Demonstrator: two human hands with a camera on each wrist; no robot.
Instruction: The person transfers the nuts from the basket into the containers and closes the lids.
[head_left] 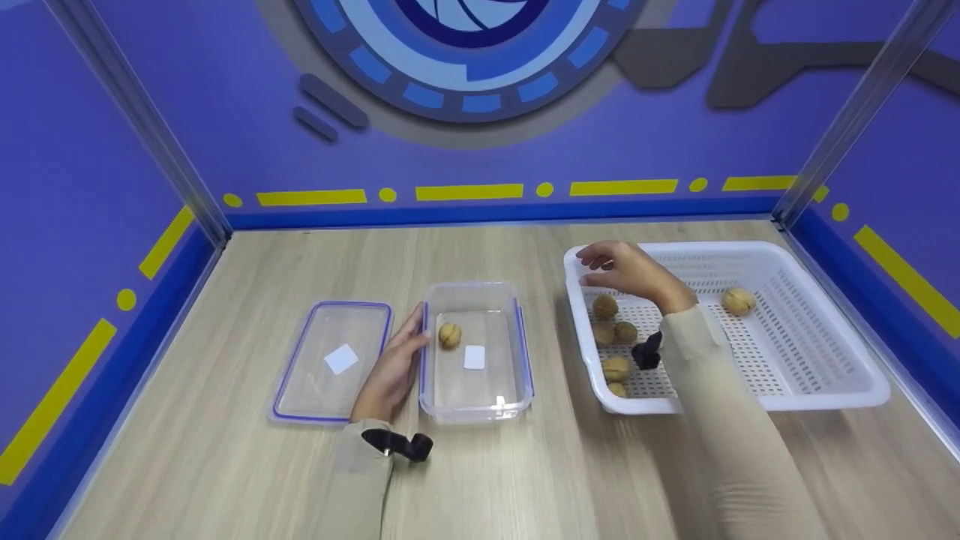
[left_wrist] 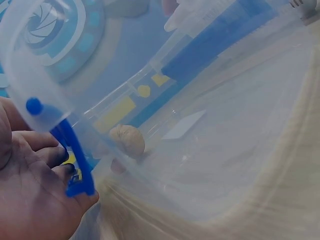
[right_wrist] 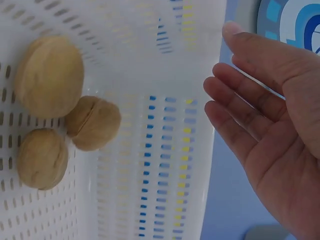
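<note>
Yellow-marked blue panels (head_left: 225,142) enclose a wood-grain table (head_left: 525,480) where a person appears to be moving walnuts (head_left: 616,367) from a white basket (head_left: 829,352) to a clear box (head_left: 476,394). One walnut (head_left: 450,335) lies in the box; most of those visible in the basket sit along its left side. The left hand (head_left: 390,373), fingers relaxed, rests against the box's left side beside a lid (head_left: 322,386). The right hand (head_left: 630,271), loosely bent and holding nothing, hovers over the basket's left edge; another pick would likely call for lowering it and closing on a nut. The right sleeve (head_left: 739,427) hides part of the basket, leaving the count uncertain; a blue latch (left_wrist: 80,160) partly screens the left fingertips.
</note>
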